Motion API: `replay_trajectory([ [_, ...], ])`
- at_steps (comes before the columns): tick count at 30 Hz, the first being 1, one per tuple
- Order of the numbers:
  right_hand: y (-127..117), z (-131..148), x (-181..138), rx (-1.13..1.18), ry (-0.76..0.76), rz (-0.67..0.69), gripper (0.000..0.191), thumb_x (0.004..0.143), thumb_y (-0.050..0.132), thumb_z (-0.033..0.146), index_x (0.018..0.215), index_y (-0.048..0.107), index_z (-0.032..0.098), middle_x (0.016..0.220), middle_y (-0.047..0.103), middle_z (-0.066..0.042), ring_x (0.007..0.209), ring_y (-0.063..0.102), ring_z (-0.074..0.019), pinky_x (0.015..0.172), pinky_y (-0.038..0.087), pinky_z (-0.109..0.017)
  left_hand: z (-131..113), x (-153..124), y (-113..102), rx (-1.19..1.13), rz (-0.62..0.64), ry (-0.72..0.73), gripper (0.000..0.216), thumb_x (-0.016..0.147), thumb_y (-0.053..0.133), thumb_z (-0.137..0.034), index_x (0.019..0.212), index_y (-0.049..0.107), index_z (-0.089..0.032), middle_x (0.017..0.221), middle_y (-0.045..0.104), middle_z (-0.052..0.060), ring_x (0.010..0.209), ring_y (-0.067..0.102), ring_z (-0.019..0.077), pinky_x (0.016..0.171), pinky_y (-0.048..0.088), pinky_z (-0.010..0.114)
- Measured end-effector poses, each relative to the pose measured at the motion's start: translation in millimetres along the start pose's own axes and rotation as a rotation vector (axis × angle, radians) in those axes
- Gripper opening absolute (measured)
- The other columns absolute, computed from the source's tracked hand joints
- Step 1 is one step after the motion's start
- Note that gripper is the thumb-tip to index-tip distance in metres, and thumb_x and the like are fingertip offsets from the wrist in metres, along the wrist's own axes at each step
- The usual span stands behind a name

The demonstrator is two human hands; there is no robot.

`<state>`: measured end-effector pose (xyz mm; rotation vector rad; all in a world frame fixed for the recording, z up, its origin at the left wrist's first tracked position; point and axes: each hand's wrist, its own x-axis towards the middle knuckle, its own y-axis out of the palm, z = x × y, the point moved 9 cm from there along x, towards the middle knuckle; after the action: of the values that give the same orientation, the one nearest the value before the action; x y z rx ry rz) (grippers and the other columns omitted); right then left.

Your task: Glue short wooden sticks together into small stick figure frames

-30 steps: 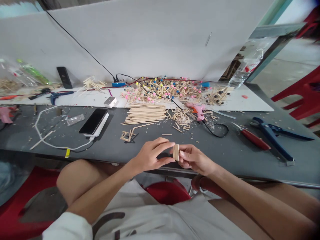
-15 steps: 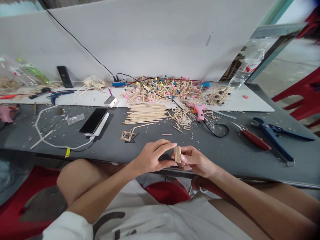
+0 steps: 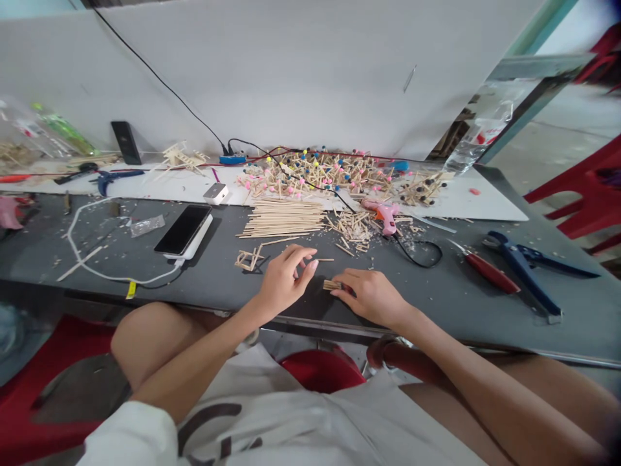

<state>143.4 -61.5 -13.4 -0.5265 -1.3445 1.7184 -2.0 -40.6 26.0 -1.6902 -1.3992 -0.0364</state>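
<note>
My right hand (image 3: 371, 294) is closed on a small bundle of short wooden sticks (image 3: 330, 285), low over the dark tabletop near its front edge. The bundle's left end shows; its right part is hidden by my fingers. My left hand (image 3: 286, 278) is curled with thumb and forefinger apart, at the left end of a single short stick (image 3: 326, 260) on the table. Whether a fingertip touches that stick is unclear. To the left of this hand, a small open frame of glued sticks (image 3: 248, 259) stands on the table.
Long wooden sticks (image 3: 284, 219) lie stacked behind my hands, beside a heap of short pieces (image 3: 356, 230) and a pink glue gun (image 3: 387, 217). Ball-tipped sticks (image 3: 315, 171) pile up behind. At right lie a red-handled tool (image 3: 492, 272) and blue cutters (image 3: 526, 272); at left, a phone (image 3: 183, 231).
My right hand has lowered the stick bundle to the table and turned it sideways. My left hand has left the bundle and moved forward and left to the single short stick.
</note>
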Motion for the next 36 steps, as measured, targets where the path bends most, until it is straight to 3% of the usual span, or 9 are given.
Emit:
replay_trajectory([
  [4, -2, -5, 0, 0.044, 0.012, -0.049, 0.022, 0.089, 0.064, 0.032, 0.108, 0.068, 0.020, 0.083, 0.066, -0.003, 0.072, 0.062, -0.0165, 0.065, 0.043, -0.026, 1, -3, 15, 0.069, 0.155, 0.037, 0.015, 0.093, 0.053, -0.023, 0.104, 0.063, -0.019, 0.102, 0.065, 0.007, 0.078, 0.063, 0.0137, 0.070, 0.053, 0.026],
  [7, -9, -13, -6, 0.144, 0.004, -0.109, 0.014, 0.088, 0.064, 0.024, 0.100, 0.069, 0.020, 0.090, 0.066, -0.005, 0.077, 0.063, -0.0166, 0.071, 0.047, -0.027, 0, -8, 30, 0.109, 0.306, 0.090, 0.011, 0.088, 0.057, -0.019, 0.097, 0.064, -0.019, 0.102, 0.065, 0.007, 0.094, 0.063, 0.0196, 0.084, 0.053, 0.032],
  [11, -11, -13, -12, 0.208, -0.048, -0.155, 0.012, 0.088, 0.060, 0.017, 0.093, 0.070, 0.021, 0.100, 0.067, -0.007, 0.089, 0.064, -0.0186, 0.080, 0.051, -0.030, -3, -12, 39, 0.114, 0.406, 0.139, 0.009, 0.087, 0.059, -0.019, 0.093, 0.065, -0.020, 0.103, 0.064, 0.007, 0.098, 0.061, 0.0211, 0.088, 0.051, 0.034],
  [20, -3, -8, -11, 0.173, -0.088, -0.152, 0.012, 0.088, 0.060, 0.017, 0.095, 0.070, 0.020, 0.101, 0.067, -0.007, 0.094, 0.062, -0.0210, 0.084, 0.053, -0.034, -4, -15, 42, 0.096, 0.414, 0.162, 0.008, 0.087, 0.059, -0.019, 0.089, 0.067, -0.019, 0.101, 0.063, 0.007, 0.096, 0.059, 0.0202, 0.087, 0.049, 0.034],
  [36, -3, -17, -8, 0.283, 0.000, -0.185, 0.012, 0.086, 0.061, 0.014, 0.092, 0.067, 0.021, 0.097, 0.069, -0.006, 0.090, 0.064, -0.0211, 0.081, 0.053, -0.034, -2, -19, 44, 0.103, 0.397, 0.161, 0.010, 0.088, 0.057, -0.017, 0.090, 0.068, -0.019, 0.101, 0.064, 0.007, 0.097, 0.059, 0.0203, 0.086, 0.050, 0.034],
])
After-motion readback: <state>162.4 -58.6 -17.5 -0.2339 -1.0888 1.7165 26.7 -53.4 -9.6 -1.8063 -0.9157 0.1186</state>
